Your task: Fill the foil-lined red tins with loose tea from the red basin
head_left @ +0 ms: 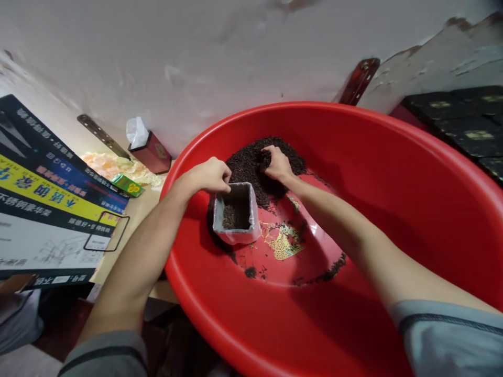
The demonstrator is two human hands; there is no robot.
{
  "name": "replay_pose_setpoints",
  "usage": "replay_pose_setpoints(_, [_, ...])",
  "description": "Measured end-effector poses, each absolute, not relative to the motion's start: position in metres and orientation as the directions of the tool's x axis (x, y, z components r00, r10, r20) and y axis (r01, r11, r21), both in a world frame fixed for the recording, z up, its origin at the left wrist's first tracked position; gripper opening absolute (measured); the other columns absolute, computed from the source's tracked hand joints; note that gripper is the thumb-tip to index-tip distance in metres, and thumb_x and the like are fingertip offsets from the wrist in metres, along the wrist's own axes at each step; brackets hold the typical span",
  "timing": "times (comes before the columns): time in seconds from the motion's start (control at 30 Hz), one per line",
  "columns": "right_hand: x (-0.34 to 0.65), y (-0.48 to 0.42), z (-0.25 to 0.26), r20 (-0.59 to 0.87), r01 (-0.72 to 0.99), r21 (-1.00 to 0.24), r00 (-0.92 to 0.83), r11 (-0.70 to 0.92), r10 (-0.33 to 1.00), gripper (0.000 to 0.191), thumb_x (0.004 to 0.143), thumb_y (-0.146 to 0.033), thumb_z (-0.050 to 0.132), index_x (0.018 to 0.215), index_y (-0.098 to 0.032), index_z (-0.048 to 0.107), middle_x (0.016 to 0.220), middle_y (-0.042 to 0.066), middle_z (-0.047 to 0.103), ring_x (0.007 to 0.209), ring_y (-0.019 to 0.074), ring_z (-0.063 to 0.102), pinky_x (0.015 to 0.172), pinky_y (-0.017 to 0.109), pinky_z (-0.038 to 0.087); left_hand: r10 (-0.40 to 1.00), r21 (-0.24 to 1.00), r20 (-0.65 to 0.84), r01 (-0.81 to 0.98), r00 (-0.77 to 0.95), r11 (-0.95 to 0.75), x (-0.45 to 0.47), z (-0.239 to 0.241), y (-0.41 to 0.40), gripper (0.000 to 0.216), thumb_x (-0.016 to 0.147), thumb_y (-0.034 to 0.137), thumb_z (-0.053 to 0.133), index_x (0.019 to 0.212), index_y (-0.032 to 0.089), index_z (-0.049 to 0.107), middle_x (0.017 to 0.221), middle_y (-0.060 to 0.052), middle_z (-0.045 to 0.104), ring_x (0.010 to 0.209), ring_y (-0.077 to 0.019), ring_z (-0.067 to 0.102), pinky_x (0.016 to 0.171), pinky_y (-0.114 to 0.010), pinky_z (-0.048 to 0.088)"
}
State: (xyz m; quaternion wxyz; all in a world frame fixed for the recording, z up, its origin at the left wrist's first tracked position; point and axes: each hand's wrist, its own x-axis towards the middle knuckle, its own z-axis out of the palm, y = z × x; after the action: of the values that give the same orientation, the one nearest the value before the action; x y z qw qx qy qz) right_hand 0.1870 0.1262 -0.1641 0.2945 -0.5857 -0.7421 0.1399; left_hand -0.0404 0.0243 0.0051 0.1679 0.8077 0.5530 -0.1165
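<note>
A wide red plastic basin [314, 324] holds a heap of dark, crumbly soil [249, 159] toward its far side. Inside the basin stands a square, pale planter pot [238, 236] with some soil in its bottom. My left hand [214, 174] grips the pot's far left rim, its fingers closed there. Over at the heap, my right hand [278, 163] has its fingers curled around dark soil, the fingertips partly hidden in it.
Left of the basin are a printed cardboard box [51, 209], a small green box [128, 185] and a tissue box [151, 153]. A pale wall [236, 57] rises behind. Black trays or pots [463, 120] stand at the right.
</note>
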Motion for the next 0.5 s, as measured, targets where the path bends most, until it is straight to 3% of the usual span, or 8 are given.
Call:
replay_pose_setpoints(0.1, [0.175, 0.135, -0.156, 0.340, 0.549, -0.761, -0.119, 0.347, 0.933, 0.072, 0.069, -0.020, 0.072, 0.140, -0.016, 0.054, 0.134, 0.013, 0.069, 0.120, 0.0288, 0.067, 0.111, 0.045, 0.053, 0.854, 0.198, -0.454, 0.963, 0.255, -0.182, -0.049, 0.007, 0.024, 0.013, 0.073, 0.013, 0.068, 0.068, 0.021, 0.059, 0.058, 0.003, 0.066, 0.056, -0.0161, 0.069, 0.057, -0.025, 0.048])
replay_pose_setpoints(0.17, [0.163, 0.139, -0.147, 0.371, 0.403, -0.831, -0.110, 0.383, 0.922, 0.075, 0.070, -0.024, 0.073, 0.142, -0.015, 0.050, 0.134, 0.014, 0.069, 0.115, 0.0274, 0.068, 0.107, 0.046, 0.056, 0.846, 0.247, -0.469, 0.958, 0.253, -0.149, -0.053, 0.005, 0.026, 0.014, 0.073, 0.012, 0.068, 0.069, 0.021, 0.058, 0.060, 0.003, 0.067, 0.055, -0.0158, 0.070, 0.057, -0.025, 0.049])
replay_pose_setpoints(0.27, [0.144, 0.132, -0.124, 0.399, 0.251, -0.873, -0.130, 0.419, 0.908, 0.079, 0.077, -0.036, 0.077, 0.147, -0.018, 0.046, 0.137, 0.016, 0.067, 0.112, 0.0278, 0.068, 0.097, 0.048, 0.060, 0.831, 0.318, -0.471, 0.936, 0.295, -0.153, -0.058, -0.002, 0.031, 0.012, 0.074, 0.013, 0.067, 0.072, 0.022, 0.059, 0.062, 0.002, 0.067, 0.057, -0.0158, 0.070, 0.056, -0.025, 0.047])
replay_pose_setpoints(0.4, [0.130, 0.095, -0.084, 0.418, 0.047, -0.898, -0.224, 0.438, 0.881, 0.078, 0.082, -0.050, 0.079, 0.147, -0.025, 0.045, 0.123, 0.011, 0.071, 0.105, 0.0276, 0.069, 0.088, 0.050, 0.061, 0.795, 0.339, -0.504, 0.924, 0.337, -0.177, -0.064, -0.011, 0.040, 0.007, 0.074, 0.021, 0.069, 0.079, 0.021, 0.064, 0.067, 0.001, 0.068, 0.061, -0.0179, 0.069, 0.055, -0.027, 0.046])
replay_pose_setpoints(0.5, [0.129, 0.053, -0.062, 0.438, -0.017, -0.893, -0.267, 0.450, 0.858, 0.077, 0.082, -0.057, 0.079, 0.145, -0.027, 0.046, 0.122, 0.010, 0.069, 0.106, 0.0270, 0.068, 0.088, 0.049, 0.060, 0.770, 0.379, -0.513, 0.905, 0.379, -0.194, -0.069, -0.015, 0.045, 0.022, 0.073, 0.034, 0.075, 0.091, 0.021, 0.070, 0.071, 0.000, 0.068, 0.064, -0.0188, 0.065, 0.055, -0.028, 0.046])
